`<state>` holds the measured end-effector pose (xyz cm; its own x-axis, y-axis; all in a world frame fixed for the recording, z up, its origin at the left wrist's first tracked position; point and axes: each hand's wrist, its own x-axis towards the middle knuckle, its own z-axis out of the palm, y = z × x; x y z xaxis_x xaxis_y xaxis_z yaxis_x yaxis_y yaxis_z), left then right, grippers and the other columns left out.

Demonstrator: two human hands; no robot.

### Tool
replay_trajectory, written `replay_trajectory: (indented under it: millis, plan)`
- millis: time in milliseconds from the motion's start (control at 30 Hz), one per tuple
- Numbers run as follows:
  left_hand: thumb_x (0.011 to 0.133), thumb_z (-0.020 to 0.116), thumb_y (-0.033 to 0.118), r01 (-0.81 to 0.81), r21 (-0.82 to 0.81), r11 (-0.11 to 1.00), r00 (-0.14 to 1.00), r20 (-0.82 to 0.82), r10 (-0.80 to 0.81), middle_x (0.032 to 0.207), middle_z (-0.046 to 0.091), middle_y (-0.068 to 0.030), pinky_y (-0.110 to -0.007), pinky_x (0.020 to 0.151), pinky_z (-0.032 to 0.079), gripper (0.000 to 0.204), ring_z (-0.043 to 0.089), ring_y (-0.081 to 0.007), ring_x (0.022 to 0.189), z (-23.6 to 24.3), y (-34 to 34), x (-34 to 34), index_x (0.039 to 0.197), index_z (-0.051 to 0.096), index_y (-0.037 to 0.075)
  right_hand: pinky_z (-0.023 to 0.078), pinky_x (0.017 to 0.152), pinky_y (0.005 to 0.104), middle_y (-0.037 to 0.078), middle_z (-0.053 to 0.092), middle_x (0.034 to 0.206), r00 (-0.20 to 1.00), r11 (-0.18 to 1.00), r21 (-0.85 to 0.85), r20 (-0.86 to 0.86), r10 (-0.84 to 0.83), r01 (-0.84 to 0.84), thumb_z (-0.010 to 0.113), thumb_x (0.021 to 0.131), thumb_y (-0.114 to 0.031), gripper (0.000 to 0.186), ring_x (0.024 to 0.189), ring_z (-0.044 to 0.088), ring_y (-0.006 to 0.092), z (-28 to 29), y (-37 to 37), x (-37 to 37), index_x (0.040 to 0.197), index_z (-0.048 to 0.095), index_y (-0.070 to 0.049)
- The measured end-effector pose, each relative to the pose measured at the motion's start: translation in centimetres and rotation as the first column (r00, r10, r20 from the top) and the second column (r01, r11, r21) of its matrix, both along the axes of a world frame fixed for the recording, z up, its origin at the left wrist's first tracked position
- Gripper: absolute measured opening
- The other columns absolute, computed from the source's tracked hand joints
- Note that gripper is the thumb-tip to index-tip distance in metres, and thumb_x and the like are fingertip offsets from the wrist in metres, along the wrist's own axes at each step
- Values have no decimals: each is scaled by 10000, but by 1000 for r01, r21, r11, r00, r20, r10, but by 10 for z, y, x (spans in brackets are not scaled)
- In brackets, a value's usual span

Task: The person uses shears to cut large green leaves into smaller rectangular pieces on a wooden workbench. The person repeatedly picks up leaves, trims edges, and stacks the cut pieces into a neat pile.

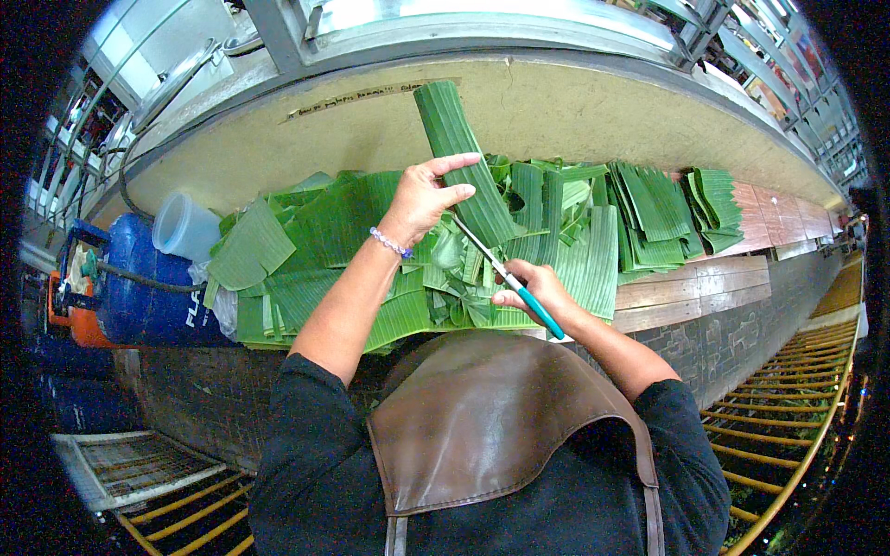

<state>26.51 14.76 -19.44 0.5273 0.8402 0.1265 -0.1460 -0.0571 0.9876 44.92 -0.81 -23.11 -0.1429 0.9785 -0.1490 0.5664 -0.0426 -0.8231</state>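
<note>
My left hand (426,190) has its thumb and a finger on a long folded piece of banana leaf (452,125), raised and tilted above the pile. The other fingers are hidden by the hand and the leaf. Teal-handled scissors (540,308), seen nearly edge-on, are in my right hand (547,295). Their metal blades point up and left to the lower end of that piece. Under both hands spread large banana leaves (343,222) and small green scraps (464,269). Stacked cut leaves (654,213) lie to the right, and a second stack (712,208) with zigzag edges lies beyond.
A blue drum (153,287) and a translucent plastic tub (181,225) stand at the left. The leaves lie on a wooden plank surface (686,292) against a cream wall (603,111). Yellow metal bars (779,417) run along the lower right. A brown apron (501,417) covers my front.
</note>
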Motion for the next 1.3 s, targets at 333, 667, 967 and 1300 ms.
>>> replay_trajectory:
  millis: [333,667,967,1300]
  plan:
    - [770,672,-43,-193,-85,978,969,139,203,1006,653,-45,-222,612,528,467,620,-90,760,-1,3,-10,1211,587,87,480,748,346,122,575,919,984,986,144,-143,103,-82,712,717,-550,752,856,569,213,-23,-8,-7,1182,487,-4]
    - [786,650,-62,-275,-45,960,944,179,278,1017,652,-43,-214,632,536,492,631,-95,761,0,-15,-7,1246,559,89,438,645,240,35,533,893,896,996,35,-441,-57,80,693,774,-501,679,769,500,100,-18,-4,-21,1207,452,-37]
    - [781,650,-79,-274,-27,961,939,208,274,1100,621,-50,-230,719,531,501,613,-104,859,-7,-18,-13,1247,557,80,419,599,244,10,516,806,930,995,38,-359,-75,94,653,780,-558,663,708,481,91,-10,-4,-32,1168,484,-47]
    - [772,651,-95,-283,-13,959,941,191,280,1146,607,-49,-250,850,495,496,589,-120,961,-7,-22,-19,1238,558,47,381,570,246,-16,469,724,955,989,88,-284,-91,120,649,816,-482,512,658,431,83,-11,-6,-38,1063,537,-47]
